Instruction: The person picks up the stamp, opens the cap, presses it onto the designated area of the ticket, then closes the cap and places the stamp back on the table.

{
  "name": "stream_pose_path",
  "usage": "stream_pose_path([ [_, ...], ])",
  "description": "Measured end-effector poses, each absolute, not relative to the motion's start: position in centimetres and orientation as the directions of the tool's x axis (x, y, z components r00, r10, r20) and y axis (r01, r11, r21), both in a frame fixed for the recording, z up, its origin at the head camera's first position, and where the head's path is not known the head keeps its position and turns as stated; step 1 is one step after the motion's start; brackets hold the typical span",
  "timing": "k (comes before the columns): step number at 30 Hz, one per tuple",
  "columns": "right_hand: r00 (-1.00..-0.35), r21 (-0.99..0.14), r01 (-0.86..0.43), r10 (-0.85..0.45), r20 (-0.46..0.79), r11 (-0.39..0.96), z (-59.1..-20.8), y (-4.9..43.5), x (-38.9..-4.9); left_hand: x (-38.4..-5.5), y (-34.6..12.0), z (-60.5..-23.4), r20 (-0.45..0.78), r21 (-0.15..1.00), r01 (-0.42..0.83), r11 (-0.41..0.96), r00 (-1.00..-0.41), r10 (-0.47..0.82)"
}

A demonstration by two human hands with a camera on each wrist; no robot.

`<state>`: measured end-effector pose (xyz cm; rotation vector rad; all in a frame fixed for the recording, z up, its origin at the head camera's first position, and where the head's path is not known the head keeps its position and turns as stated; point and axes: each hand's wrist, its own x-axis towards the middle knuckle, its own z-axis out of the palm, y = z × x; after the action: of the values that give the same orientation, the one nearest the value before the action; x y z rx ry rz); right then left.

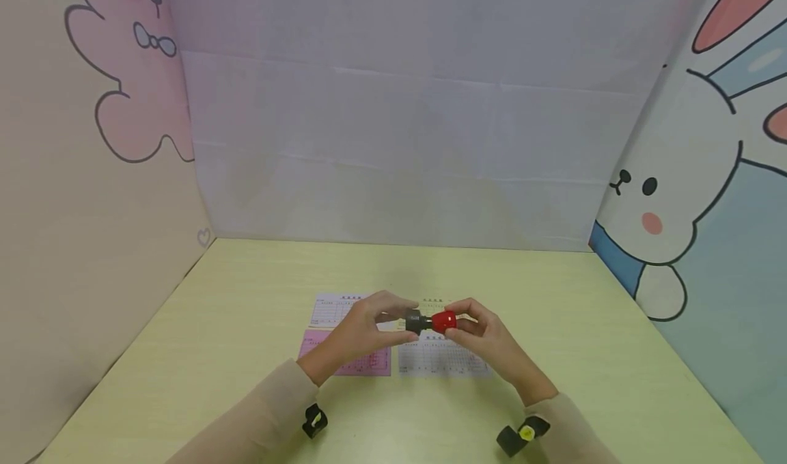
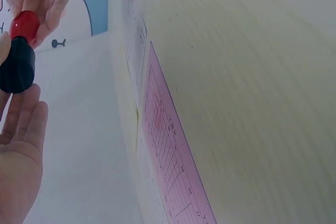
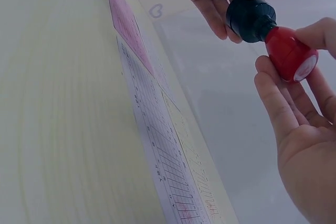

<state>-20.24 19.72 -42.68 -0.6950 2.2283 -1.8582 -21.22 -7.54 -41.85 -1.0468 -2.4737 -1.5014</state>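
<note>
Both hands hold a round stamp [image 1: 424, 322] sideways above the paper forms, near the middle of the table. From the left, my left hand [image 1: 371, 322] pinches its black end [image 3: 250, 19] between thumb and fingers. My right hand [image 1: 486, 332] grips the glossy red handle [image 3: 287, 53] from the other side. A narrow dark neck joins the two parts, and a pale round label [image 3: 305, 68] shows on the tip of the handle. In the left wrist view the black part [image 2: 19, 69] lies close to me, with the red handle beyond it.
Under the hands lie a pink form [image 1: 375, 365], a white form [image 1: 443, 360] at front right, another white form [image 1: 328, 311] at back left and a pale yellow one [image 1: 433, 305] at back right. Cartoon-printed side walls and a white back panel [image 1: 399, 108] enclose the pale yellow table [image 1: 246, 293].
</note>
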Motion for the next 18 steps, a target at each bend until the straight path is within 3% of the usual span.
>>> stream_pose_path([
  [18,-0.901,-0.958,-0.255,-0.393,0.186,0.13,-42.48,20.07,-20.53,-21.27,-7.83,-41.58,0.364,0.733,0.597,0.326,-0.749,0.554],
])
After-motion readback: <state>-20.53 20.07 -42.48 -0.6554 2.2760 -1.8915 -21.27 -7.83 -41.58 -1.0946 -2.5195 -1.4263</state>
